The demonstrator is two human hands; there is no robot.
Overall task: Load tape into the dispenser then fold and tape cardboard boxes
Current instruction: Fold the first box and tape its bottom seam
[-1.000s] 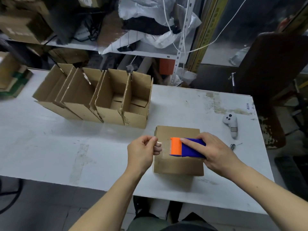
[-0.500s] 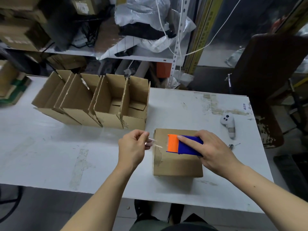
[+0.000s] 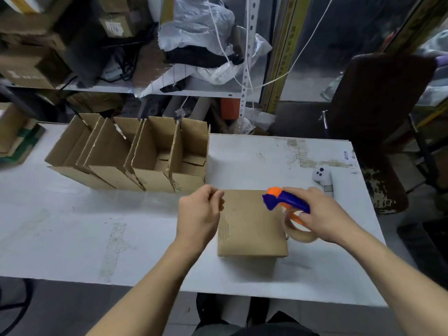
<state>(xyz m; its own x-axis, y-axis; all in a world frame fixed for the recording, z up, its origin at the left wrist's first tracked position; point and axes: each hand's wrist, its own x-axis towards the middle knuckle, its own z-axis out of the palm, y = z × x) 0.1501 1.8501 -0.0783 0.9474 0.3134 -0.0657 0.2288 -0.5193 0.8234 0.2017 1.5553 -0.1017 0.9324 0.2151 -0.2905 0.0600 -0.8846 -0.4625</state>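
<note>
A closed cardboard box (image 3: 252, 224) lies on the white table (image 3: 72, 226) in front of me. My right hand (image 3: 322, 214) grips the blue and orange tape dispenser (image 3: 283, 201) over the box's right edge, tilted so that its tape roll (image 3: 299, 232) shows beside the box. My left hand (image 3: 198, 214) is at the box's upper left edge with thumb and fingers pinched together, where it held the tape end a moment ago. The clear tape itself is too faint and blurred to make out.
Several open cardboard boxes (image 3: 135, 156) stand in a row at the back left of the table. A white controller (image 3: 323, 178) lies at the back right. A dark chair (image 3: 378, 112) stands off the right end; cluttered shelves (image 3: 169, 88) rise behind.
My right hand has drawn the dispenser rightward across the box top to its right edge and tilted it, exposing the roll. My left hand stays pinched near the left edge.
</note>
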